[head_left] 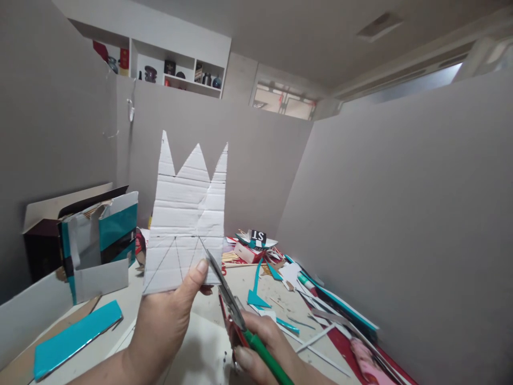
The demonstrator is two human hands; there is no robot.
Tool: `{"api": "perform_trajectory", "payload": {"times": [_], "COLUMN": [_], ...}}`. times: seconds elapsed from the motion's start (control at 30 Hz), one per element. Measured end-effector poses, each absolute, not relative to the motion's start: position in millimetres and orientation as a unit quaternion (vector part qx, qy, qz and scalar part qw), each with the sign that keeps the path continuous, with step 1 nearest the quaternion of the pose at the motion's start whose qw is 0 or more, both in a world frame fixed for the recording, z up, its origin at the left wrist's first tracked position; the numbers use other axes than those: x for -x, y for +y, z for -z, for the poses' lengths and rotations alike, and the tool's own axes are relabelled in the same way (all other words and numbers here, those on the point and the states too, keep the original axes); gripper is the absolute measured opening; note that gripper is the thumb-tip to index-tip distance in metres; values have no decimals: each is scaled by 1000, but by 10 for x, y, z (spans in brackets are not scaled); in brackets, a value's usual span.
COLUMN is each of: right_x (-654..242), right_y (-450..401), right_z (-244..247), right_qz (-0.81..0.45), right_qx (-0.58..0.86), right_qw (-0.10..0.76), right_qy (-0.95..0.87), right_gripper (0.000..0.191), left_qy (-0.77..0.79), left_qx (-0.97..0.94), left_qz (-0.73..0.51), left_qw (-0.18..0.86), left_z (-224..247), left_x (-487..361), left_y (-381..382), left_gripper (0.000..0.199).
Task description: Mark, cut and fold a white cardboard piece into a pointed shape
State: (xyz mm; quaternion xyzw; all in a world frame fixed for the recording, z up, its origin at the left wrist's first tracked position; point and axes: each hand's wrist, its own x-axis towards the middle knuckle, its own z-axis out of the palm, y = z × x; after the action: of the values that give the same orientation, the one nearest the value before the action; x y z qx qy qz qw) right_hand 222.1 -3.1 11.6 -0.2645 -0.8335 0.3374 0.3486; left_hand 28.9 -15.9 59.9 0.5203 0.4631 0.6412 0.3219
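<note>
A white cardboard piece (186, 214) stands upright in front of me, its top edge cut into three points. Pencilled slanting lines mark its lower part. My left hand (176, 307) grips its bottom edge, the thumb on the near face and the other fingers mostly hidden behind. In my right hand (264, 342) are scissors (228, 294) with a green handle. One blade lies across the cardboard's lower right, its tip near the top of a drawn line, close to my left thumb. Another blade shows lower down, apart from the first.
Teal and white box pieces (118, 224) stand at the left, with a flat teal strip (78, 337) nearer me. Cardboard scraps (258, 299) litter the table's right side. A small red box (248, 251) lies at the back. Grey partitions (401, 214) enclose the table.
</note>
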Motion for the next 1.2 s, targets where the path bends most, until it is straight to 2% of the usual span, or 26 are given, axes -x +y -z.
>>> {"api": "perform_trajectory", "payload": {"times": [0.17, 0.37, 0.53, 0.8, 1.0, 1.1, 1.2], "right_x": [-2228, -2232, -2235, -2261, -2229, -2250, -2278], "right_y": [-40, -5, 27, 37, 26, 48, 72], "right_z": [-112, 14, 94, 218, 11, -58, -56], "right_qz": [-344, -356, -360, -368, -361, -363, -351], "right_qx": [264, 257, 269, 289, 250, 277, 309], "right_qw": [343, 376, 380, 378, 409, 418, 408], "right_qy": [-834, -816, -809, -799, -800, -785, -784], "right_gripper": [43, 38, 33, 39, 37, 38, 40], "left_qy": [455, 460, 454, 477, 446, 323, 243], "left_qx": [-531, -531, -533, -536, -579, -636, -593], "left_qz": [-640, -640, -648, -627, -559, -489, -485], "left_qw": [319, 311, 300, 302, 393, 502, 595], "left_z": [-559, -507, -486, -531, -632, -774, -951], "left_x": [-314, -317, -310, -302, -210, -52, 127], "left_y": [-171, -134, -121, -164, -107, -37, 16], "left_gripper": [11, 21, 17, 26, 31, 25, 38]}}
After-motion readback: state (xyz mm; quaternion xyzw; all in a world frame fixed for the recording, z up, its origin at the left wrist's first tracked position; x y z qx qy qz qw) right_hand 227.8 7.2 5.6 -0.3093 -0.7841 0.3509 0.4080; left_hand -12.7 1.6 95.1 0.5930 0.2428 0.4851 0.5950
